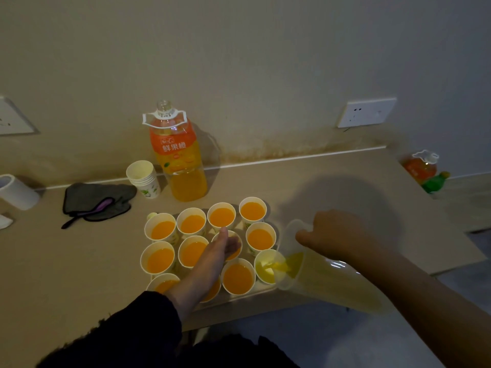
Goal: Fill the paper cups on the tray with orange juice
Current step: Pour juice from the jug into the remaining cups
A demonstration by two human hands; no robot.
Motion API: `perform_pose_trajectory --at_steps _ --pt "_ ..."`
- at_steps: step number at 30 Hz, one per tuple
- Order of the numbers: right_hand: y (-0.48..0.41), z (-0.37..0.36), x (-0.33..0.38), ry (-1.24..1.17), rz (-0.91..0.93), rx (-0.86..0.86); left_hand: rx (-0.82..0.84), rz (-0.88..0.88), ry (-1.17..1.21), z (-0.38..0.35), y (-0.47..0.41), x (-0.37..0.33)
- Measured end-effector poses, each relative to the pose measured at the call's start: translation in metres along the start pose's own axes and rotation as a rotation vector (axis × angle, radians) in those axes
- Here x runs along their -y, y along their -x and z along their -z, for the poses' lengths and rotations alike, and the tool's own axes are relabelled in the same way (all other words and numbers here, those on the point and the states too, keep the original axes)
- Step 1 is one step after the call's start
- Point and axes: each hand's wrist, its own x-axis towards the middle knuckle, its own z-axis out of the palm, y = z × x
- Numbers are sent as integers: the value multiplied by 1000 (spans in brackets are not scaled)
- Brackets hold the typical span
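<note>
Pour under way into the front-right cup [268, 266], the only one on the tray [265, 289] not yet showing a full orange surface; the other cups in view hold juice near the rim. Right hand [337, 235] is clenched round the top of the pitcher [326, 277], which is tipped steeply with its spout over that cup's rim. Left hand [220, 248] lies across the middle cup, thumb up; cannot tell whether it pinches the rim or only rests there. Risks, as judged: (1) overfill, since the pitcher is tilted far and the cup is small, so a late tip-back would flood the tray. (2) The spout sits just beside the rim; a nudge could tip this light, part-filled cup against its neighbours. (3) Left wrist hangs over the front-row cups; dragging it back low could catch a rim and spill a brimming cup. (4) Drips off the spout on withdrawal, landing on the table. Bottle [180, 160] and the spare cup stack [143, 179] stand well behind, out of harm.
</note>
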Motion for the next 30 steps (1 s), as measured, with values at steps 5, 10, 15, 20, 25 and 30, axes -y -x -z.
perform_pose_trajectory --at_steps 5,10,15,20,25,30 --pt "0 0 1 17 4 -1 -10 -5 -1 0 0 3" --pt "-2 -1 0 2 7 0 -13 -6 5 0 0 2" --pt "-3 -1 0 26 6 4 -10 -17 6 1 -1 3" --pt "-2 -2 0 19 -2 9 3 -12 -1 3 -1 6" --pt "-2 -3 0 3 3 7 -10 -42 -17 2 0 7" --pt "-2 -2 0 4 5 -2 -4 -49 -24 4 2 4"
